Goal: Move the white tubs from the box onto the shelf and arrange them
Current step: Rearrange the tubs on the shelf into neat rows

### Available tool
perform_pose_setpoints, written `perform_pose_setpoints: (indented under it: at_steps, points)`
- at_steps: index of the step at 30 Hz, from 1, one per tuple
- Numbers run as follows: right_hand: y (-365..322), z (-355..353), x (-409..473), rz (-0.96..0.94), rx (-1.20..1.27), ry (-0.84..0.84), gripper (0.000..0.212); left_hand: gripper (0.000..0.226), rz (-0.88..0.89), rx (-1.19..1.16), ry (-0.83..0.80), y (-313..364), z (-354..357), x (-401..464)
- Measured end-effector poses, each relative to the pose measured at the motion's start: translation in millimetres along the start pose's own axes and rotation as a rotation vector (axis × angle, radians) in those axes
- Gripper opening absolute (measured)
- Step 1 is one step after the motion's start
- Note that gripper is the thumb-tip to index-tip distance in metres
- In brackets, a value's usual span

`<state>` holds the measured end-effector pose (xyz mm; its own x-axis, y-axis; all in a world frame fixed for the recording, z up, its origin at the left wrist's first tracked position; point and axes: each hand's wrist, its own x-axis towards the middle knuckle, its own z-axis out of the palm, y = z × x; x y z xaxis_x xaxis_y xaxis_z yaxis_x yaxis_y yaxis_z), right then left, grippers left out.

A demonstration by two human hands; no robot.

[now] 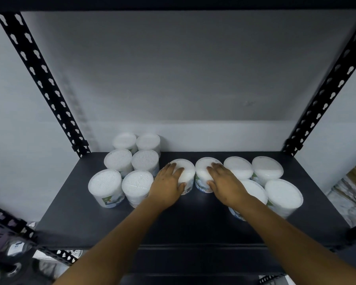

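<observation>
Risk: the two middle tubs sit tight between their neighbours, so a sideways push could knock the left block of six (130, 167) or the right four (267, 182) out of line, or tip one. Left hand (169, 182) rests on top of the left middle tub (186, 171), fingers (178, 171) draped over the lid, thumb at its front edge. Right hand (224, 182) does likewise on the right middle tub (202, 171). Both arms reach forward, palms down. All tubs stand upright on the shelf (193, 223); box not in view.
</observation>
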<state>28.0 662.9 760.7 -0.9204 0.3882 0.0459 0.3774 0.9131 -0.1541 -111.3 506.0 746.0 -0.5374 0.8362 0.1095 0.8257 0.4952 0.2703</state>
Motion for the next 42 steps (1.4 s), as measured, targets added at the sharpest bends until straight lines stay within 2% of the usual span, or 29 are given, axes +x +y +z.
perform_pose_setpoints:
  at_steps: [11, 23, 30, 34, 37, 40, 42]
  points:
    - [-4, 0, 0, 0.02, 0.008, 0.012, 0.061, 0.064, -0.003, 0.046, 0.015, 2, 2, -5]
    - [-10, -5, -24, 0.018, 0.075, -0.037, 0.07, 0.069, -0.143, 0.088, -0.007, 16, -14, -44]
    - [-29, -14, -45, -0.042, 0.115, -0.045, 0.072, 0.07, -0.217, 0.067, 0.057, 15, -30, -86]
    - [-53, -19, -48, -0.099, 0.125, -0.034, 0.072, 0.09, -0.283, 0.075, 0.106, 6, -38, -108]
    - [-74, -21, -44, -0.132, 0.15, -0.035, 0.073, 0.095, -0.327, 0.061, 0.125, -4, -46, -122]
    - [-96, -20, -35, -0.163, 0.154, -0.027, 0.075, 0.091, -0.36, 0.05, 0.12, -18, -55, -130]
    - [-111, -20, -28, -0.182, 0.153, -0.028, 0.076, 0.075, -0.371, 0.057, 0.123, -30, -60, -132]
